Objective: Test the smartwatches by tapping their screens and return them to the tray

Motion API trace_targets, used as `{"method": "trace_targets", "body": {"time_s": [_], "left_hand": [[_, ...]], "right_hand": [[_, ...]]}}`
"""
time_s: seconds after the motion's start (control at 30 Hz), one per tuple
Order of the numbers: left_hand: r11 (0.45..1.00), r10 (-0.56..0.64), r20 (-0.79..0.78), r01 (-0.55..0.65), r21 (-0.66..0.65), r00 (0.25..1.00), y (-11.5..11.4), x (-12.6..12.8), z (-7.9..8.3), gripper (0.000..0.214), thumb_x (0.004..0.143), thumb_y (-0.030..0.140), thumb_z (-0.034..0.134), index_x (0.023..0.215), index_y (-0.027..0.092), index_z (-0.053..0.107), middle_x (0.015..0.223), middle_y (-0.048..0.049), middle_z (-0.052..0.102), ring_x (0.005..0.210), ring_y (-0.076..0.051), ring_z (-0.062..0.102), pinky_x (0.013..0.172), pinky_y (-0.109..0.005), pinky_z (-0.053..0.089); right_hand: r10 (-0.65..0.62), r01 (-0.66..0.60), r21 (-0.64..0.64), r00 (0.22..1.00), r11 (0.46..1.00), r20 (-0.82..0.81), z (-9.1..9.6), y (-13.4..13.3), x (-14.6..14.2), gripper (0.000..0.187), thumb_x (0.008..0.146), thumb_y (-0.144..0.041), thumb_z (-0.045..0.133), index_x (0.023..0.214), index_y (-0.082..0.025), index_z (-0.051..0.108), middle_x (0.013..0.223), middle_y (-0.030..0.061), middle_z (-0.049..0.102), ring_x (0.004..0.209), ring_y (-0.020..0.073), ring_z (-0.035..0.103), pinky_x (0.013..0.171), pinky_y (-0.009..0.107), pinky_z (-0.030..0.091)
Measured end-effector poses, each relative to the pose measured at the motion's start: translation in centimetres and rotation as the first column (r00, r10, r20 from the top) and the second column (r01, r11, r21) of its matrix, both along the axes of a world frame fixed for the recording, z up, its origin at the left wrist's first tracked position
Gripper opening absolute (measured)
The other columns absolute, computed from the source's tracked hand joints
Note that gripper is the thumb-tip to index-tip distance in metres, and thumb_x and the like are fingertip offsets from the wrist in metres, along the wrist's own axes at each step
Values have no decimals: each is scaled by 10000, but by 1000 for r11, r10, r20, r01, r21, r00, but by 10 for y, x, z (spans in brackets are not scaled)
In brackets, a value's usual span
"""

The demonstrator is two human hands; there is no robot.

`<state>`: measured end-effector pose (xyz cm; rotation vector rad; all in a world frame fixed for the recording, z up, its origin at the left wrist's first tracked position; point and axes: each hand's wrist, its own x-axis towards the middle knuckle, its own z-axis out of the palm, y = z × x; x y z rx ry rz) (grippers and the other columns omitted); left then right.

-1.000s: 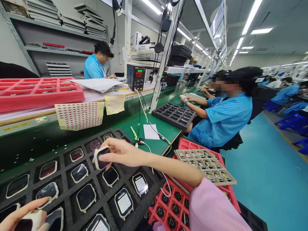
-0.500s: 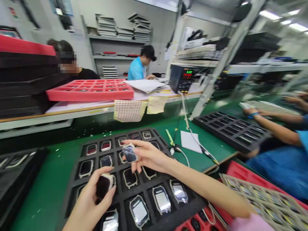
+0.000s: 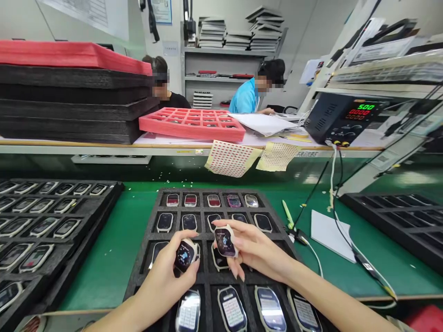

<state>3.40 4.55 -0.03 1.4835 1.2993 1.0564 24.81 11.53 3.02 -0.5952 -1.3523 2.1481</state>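
My left hand (image 3: 171,274) grips a small smartwatch body (image 3: 185,256) with a lit, coloured screen. My right hand (image 3: 254,249) pinches a second smartwatch body (image 3: 225,241), its screen also lit. Both hands hover side by side over the middle of a black foam tray (image 3: 204,276) whose pockets hold several more watch bodies; those in the near row show white lit screens.
A second black tray of watch bodies (image 3: 41,226) lies to the left, another black tray (image 3: 398,221) to the right. A cable (image 3: 334,221), a white card (image 3: 327,233) and a green pen (image 3: 288,214) lie on the green mat. A power supply (image 3: 341,117) and red tray (image 3: 192,124) sit on the shelf; two people sit behind.
The view has swung left, away from the co-worker in blue. My two hands have come together over the tray, and both watch screens now glow with colour.
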Motion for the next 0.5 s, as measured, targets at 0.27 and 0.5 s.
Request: {"method": "trace_targets", "body": {"time_s": [0.27, 0.5], "left_hand": [[998, -62, -53, 61, -19, 997, 0, -6, 5, 371, 787, 163, 509, 1154, 213, 493, 1017, -38, 645, 983, -218, 598, 731, -252, 466], [998, -60, -100, 62, 16, 993, 0, -8, 8, 378, 773, 138, 518, 1146, 205, 512, 1034, -47, 649, 972, -216, 593, 789, -266, 465]], "right_hand": [[-45, 45, 33, 999, 998, -29, -1, 0, 2, 390, 837, -277, 685, 1195, -168, 576, 707, 0, 578, 554, 153, 655, 488, 237, 526], [-42, 42, 49, 999, 998, 4, 0, -3, 3, 433, 832, -280, 685, 1228, -152, 562, 646, 4, 617, 522, 160, 648, 483, 251, 527]]}}
